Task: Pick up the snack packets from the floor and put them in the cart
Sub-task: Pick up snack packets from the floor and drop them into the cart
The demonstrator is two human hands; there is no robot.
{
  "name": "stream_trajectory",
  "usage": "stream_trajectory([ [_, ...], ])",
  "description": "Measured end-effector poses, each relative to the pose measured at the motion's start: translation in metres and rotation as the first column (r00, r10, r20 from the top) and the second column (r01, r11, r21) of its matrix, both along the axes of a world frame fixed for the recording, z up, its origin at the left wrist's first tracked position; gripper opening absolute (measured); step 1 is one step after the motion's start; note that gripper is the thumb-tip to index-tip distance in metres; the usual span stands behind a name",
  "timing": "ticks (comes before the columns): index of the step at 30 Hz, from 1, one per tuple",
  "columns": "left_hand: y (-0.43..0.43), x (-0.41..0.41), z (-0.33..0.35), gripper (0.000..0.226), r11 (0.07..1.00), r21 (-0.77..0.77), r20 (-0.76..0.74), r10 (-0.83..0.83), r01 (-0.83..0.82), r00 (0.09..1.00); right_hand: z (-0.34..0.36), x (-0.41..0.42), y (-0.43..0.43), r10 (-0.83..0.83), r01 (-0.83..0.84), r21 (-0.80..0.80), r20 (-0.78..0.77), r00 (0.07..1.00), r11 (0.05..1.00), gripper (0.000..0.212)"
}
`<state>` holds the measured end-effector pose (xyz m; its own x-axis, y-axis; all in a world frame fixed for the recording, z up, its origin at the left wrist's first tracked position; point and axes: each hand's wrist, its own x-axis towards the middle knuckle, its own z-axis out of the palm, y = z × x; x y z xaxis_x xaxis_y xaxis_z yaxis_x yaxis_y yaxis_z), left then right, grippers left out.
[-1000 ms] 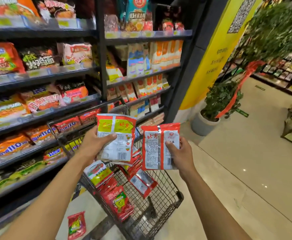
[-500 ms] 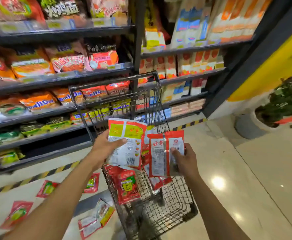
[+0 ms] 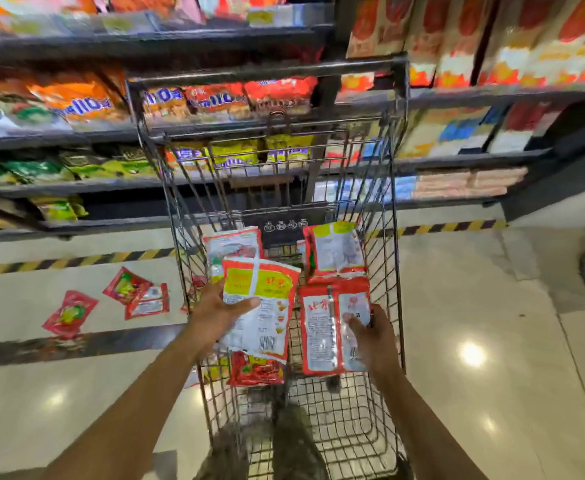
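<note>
Your left hand (image 3: 220, 311) held a yellow-and-white snack packet (image 3: 261, 306) pinched between thumb and fingers, and your right hand (image 3: 374, 336) gripped a red-and-white snack packet (image 3: 329, 327) the same way. Both packets hung over the wire cart (image 3: 393, 237), where a few packets already lay. Three red packets (image 3: 70, 311) were left on the floor (image 3: 474, 306) beside it. If you let go too near the side, a packet could slide off and fall out.

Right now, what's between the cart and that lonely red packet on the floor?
In the head view, two more red packets overlap on the floor between the lone packet and the cart.
</note>
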<state>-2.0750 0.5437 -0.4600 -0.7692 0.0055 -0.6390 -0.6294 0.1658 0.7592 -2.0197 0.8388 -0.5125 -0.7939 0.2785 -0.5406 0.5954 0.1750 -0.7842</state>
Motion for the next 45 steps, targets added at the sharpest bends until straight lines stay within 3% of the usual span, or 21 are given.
stream_trajectory([
  [3, 0.007, 0.012, -0.033, 0.056, 1.000, -0.024, 0.054, -0.005, 0.006, 0.999, -0.034, 0.002, 0.004, -0.026, 0.028, -0.021, 0.095, 0.995, 0.999, 0.019],
  [6, 0.015, 0.026, -0.060, 0.045, 1.000, 0.011, 0.102, 0.005, -0.006, 0.995, -0.057, 0.006, 0.011, -0.016, 0.017, -0.005, 0.121, 0.993, 1.000, 0.016],
  [10, 0.027, 0.047, -0.093, 0.046, 0.995, -0.019, 0.172, 0.096, -0.094, 0.980, -0.086, 0.011, 0.015, 0.020, -0.024, 0.026, 0.153, 0.988, 0.999, 0.016],
  [12, 0.032, 0.058, -0.111, 0.045, 0.982, -0.074, 0.186, 0.183, -0.172, 0.965, -0.102, 0.011, 0.018, 0.037, -0.048, 0.057, 0.183, 0.982, 0.997, 0.020],
  [19, 0.041, 0.081, -0.162, 0.024, 0.945, -0.247, 0.226, 0.270, -0.213, 0.936, -0.148, 0.009, 0.023, 0.042, -0.112, 0.240, 0.279, 0.959, 0.964, 0.022],
  [21, 0.041, 0.082, -0.182, 0.024, 0.924, -0.338, 0.248, 0.270, -0.178, 0.930, -0.154, 0.009, 0.023, 0.063, -0.158, 0.332, 0.281, 0.958, 0.930, 0.025],
  [24, 0.048, 0.078, -0.194, 0.029, 0.859, -0.509, 0.271, 0.220, -0.055, 0.937, -0.167, 0.013, 0.023, 0.152, -0.228, 0.369, 0.225, 0.963, 0.901, 0.052],
  [28, 0.062, 0.078, -0.194, 0.037, 0.764, -0.644, 0.253, 0.247, -0.027, 0.935, -0.161, 0.010, 0.018, 0.174, -0.248, 0.444, 0.200, 0.964, 0.861, 0.043],
  [29, 0.064, 0.081, -0.193, 0.039, 0.745, -0.666, 0.236, 0.248, -0.030, 0.940, -0.156, 0.009, 0.016, 0.182, -0.261, 0.480, 0.205, 0.962, 0.838, 0.058],
  [31, 0.068, 0.084, -0.185, 0.052, 0.718, -0.696, 0.219, 0.210, 0.001, 0.953, -0.145, 0.013, 0.015, 0.255, -0.332, 0.552, 0.213, 0.943, 0.765, 0.089],
  [32, 0.070, 0.086, -0.177, 0.057, 0.703, -0.710, 0.207, 0.165, 0.032, 0.964, -0.140, 0.015, 0.015, 0.284, -0.348, 0.572, 0.202, 0.937, 0.742, 0.094],
  [36, 0.062, 0.097, -0.128, 0.061, 0.644, -0.750, 0.076, -0.144, 0.151, 0.987, -0.096, 0.016, 0.010, 0.336, -0.394, 0.653, 0.220, 0.916, 0.647, 0.089],
  [40, 0.039, 0.092, -0.051, 0.065, 0.528, -0.826, -0.088, -0.464, 0.196, 0.881, -0.029, 0.010, -0.004, 0.462, -0.393, 0.753, 0.134, 0.877, 0.528, 0.057],
  [45, -0.027, 0.098, 0.038, 0.067, 0.405, -0.908, -0.157, -0.569, 0.108, 0.808, 0.066, 0.004, -0.053, 0.651, -0.455, 0.823, 0.142, 0.746, 0.341, 0.074],
])
